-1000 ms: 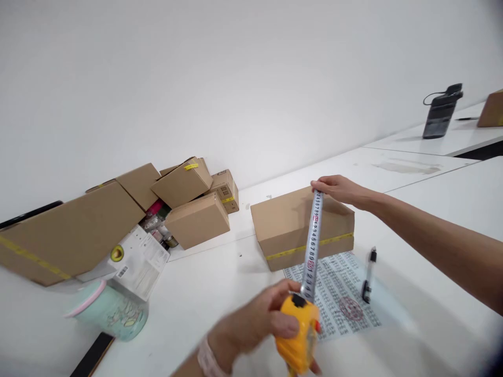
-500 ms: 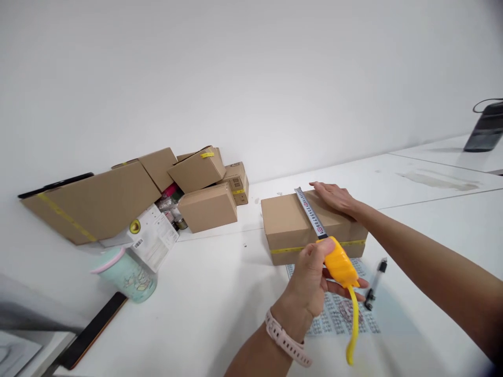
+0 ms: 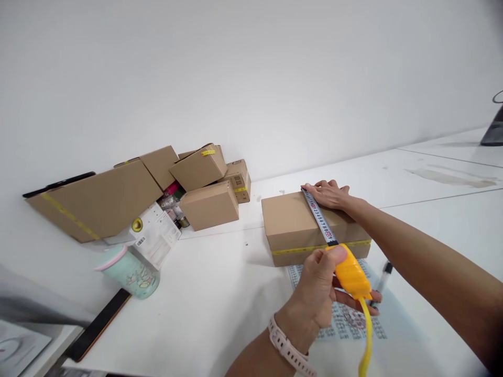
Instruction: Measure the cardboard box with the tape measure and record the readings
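A yellow-orange tape measure (image 3: 352,273) is held in my left hand (image 3: 314,290), thumb on top of its case and fingers underneath. Its metal blade (image 3: 320,220) runs out across the top of a closed cardboard box (image 3: 288,217) to the far edge. There my right hand (image 3: 332,195) rests on the box, its thumb at the blade's tip and its fingers bent over the far edge. A yellow strap hangs from the case. Under the box's near side lies a printed sheet (image 3: 336,332). Beside my left fingertips is a pen (image 3: 383,280), partly hidden.
Several cardboard boxes (image 3: 210,207) are piled at the left against the wall. In front of them are a white box with an avocado picture (image 3: 157,238), a mint-green cup (image 3: 131,275) and a flat black object (image 3: 100,324). A dark object (image 3: 493,128) stands far right.
My right hand has shifted left on the box, so its thumb meets the blade's tip. The tape measure and my left hand have moved slightly right and nearer; the blade now lies along the top.
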`<state>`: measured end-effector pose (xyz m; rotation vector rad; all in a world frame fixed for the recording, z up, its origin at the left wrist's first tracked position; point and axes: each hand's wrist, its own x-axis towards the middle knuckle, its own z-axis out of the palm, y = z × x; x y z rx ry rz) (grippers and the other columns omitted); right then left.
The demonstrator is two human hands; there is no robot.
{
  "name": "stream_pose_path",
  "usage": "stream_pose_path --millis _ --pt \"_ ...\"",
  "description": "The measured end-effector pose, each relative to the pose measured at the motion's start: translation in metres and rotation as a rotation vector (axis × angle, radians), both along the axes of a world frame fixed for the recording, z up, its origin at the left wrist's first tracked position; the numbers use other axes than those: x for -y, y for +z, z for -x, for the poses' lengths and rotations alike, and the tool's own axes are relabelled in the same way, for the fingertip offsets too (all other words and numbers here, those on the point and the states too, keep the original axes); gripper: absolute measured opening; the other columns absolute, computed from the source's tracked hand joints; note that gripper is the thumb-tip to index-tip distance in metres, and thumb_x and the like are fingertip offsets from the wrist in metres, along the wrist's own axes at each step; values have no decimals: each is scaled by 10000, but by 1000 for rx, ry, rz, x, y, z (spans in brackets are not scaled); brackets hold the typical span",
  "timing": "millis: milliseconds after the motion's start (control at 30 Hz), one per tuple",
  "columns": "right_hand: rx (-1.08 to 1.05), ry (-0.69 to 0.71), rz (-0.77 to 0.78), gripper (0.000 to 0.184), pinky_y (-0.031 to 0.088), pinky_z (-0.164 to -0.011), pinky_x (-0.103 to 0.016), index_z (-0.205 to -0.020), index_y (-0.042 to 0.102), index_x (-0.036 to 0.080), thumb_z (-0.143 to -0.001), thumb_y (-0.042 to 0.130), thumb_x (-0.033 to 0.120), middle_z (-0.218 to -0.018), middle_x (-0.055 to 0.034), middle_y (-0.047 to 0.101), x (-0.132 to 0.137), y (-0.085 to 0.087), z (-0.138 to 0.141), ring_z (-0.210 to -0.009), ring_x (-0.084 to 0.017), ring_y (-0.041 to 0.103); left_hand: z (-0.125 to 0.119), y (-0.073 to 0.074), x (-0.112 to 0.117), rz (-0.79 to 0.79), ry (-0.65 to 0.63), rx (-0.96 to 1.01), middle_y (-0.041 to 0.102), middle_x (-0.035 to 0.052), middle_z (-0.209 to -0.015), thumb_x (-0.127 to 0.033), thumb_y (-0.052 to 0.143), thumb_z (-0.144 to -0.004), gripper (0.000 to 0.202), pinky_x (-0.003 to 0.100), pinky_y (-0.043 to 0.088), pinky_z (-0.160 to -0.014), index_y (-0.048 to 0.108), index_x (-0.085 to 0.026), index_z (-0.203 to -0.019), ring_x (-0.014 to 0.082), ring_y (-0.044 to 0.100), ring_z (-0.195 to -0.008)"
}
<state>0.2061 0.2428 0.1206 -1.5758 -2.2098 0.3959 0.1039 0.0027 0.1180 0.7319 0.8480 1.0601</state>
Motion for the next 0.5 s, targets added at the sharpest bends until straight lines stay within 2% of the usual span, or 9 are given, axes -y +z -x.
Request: stream_pose_path --millis 167,400,500 --pt "49 -21 -24 676 223 -1028 -683 -1151 691 272 -932 161 629 -1272 -143 576 -4 -1 5 -1219 -396 416 -4 -1 -4 -6 7 37 554 47 -794 -575 731 -595 562 312 558 -441 521 -152 -898 223 673 -581" --pt "70 -25 -54 700 217 -1036 -658 -1169 691 274 -934 143 642 -1309 -154 557 -5 -8 4 -1245 -407 403 -6 -7 -2 -6 17 52 554 50 -839 -569 730 -615 559 326 568 -456 515 -160 -930 221 678 -593" --pt "55 -26 -61 668 206 -1045 -659 -1148 698 274 -932 186 645 -1317 -150 559 -5 -10 6 -1257 -417 398 -7 -9 -5 -7 13 50 563 49 -830 -567 727 -623 550 334 570 -463 513 -166 -934 228 681 -602"
